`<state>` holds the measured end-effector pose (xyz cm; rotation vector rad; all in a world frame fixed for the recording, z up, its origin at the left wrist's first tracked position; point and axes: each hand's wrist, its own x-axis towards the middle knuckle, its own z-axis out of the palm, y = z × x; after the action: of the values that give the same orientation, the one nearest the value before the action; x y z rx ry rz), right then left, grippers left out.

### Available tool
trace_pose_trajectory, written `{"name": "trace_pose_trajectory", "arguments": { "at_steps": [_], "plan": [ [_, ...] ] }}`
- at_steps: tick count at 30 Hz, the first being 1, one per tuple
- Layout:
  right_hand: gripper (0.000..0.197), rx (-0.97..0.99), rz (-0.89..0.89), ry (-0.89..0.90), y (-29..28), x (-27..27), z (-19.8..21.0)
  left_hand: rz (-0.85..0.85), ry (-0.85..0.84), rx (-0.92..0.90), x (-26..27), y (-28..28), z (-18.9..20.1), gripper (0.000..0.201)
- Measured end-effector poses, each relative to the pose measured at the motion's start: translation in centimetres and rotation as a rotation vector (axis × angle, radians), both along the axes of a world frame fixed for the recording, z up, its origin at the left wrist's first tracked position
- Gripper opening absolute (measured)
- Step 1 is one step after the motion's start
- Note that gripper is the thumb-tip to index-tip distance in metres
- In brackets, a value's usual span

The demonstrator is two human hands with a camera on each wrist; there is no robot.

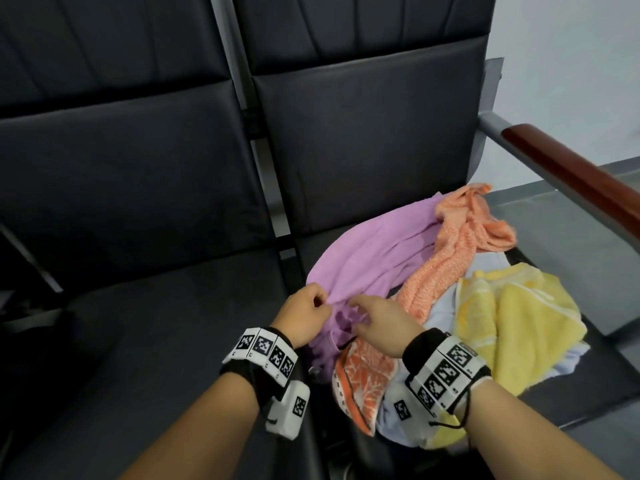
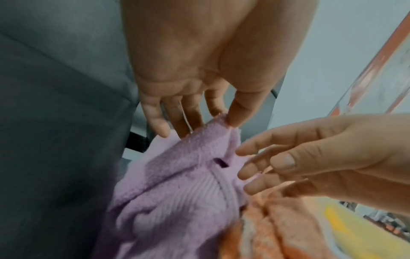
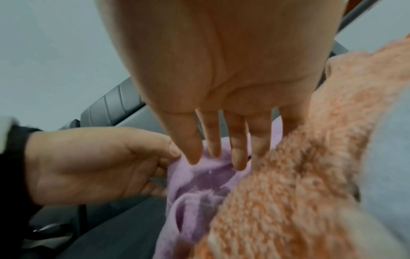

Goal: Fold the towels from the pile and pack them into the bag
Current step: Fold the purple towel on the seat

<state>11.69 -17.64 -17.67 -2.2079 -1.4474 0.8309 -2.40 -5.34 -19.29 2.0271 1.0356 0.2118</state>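
— Where does the head view sit?
— High above the soft lilac terry towel (image 1: pixel 374 251), facing down and forward.
— And the wrist views?
— Each close beside that towel (image 2: pixel 177 192) (image 3: pixel 195 189), looking along the fingers; all three share it.

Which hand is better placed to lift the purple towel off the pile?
Left. The left hand already pinches an edge of the purple towel, while the right hand reaches in with straight fingers, holding nothing.

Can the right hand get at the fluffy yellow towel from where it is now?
Probably yes. The fluffy yellow towel lies uncovered on the pile's right side, and the right hand is open, holding nothing, beside the purple towel.
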Motion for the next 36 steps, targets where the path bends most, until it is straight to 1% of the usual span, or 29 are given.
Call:
{"name": "trace_pose_trajectory", "arguments": {
  "at_steps": [3,5,7,10,13,17,21,25,28,30,34,36],
  "plan": [
    [0.065,0.185,-0.026,0.027,-0.6,-0.2,1.4,-0.002,-0.14,-0.001,0.0,-0.6,2.4,0.021],
    [0.078,0.275,0.001,0.063,-1.1,-0.5,2.4,-0.019,-0.221,-0.008,-0.2,-1.2,4.4,0.018],
    [0.086,0.335,0.022,0.088,-1.6,-1.0,3.4,-0.035,-0.289,-0.029,-0.7,-1.8,6.6,0.012],
    [0.082,0.45,-0.007,0.044,-1.9,-2.0,4.9,-0.056,-0.353,-0.024,-2.0,-2.8,10.0,0.008],
    [0.08,0.529,-0.045,0.018,-1.9,-3.6,6.4,-0.049,-0.402,0.003,-4.0,-3.7,13.0,0.009],
    [0.087,0.602,-0.073,0.091,-2.9,-7.1,7.5,0.016,-0.465,0.078,-7.6,-4.5,16.4,0.006],
    [0.071,0.622,-0.066,0.149,-5.0,-11.7,6.9,0.106,-0.522,0.095,-11.7,-4.9,18.6,0.008],
    [0.056,0.613,0.052,0.223,-5.1,-16.9,6.0,0.214,-0.591,0.05,-16.1,-5.0,19.1,0.008],
    [0.039,0.588,0.128,0.236,-3.8,-20.8,5.8,0.28,-0.615,-0.005,-19.7,-5.2,18.5,0.008],
    [0.031,0.588,0.141,0.269,-2.8,-23.3,5.8,0.312,-0.623,-0.017,-22.4,-5.1,17.9,0.01],
    [0.028,0.628,0.121,0.308,-1.1,-27.5,5.6,0.382,-0.599,0.02,-28.2,-3.7,16.7,0.01],
    [0.028,0.567,0.168,0.275,-0.4,-29.0,5.1,0.44,-0.577,0.042,-30.9,-2.6,15.5,0.011]
  ]
}}
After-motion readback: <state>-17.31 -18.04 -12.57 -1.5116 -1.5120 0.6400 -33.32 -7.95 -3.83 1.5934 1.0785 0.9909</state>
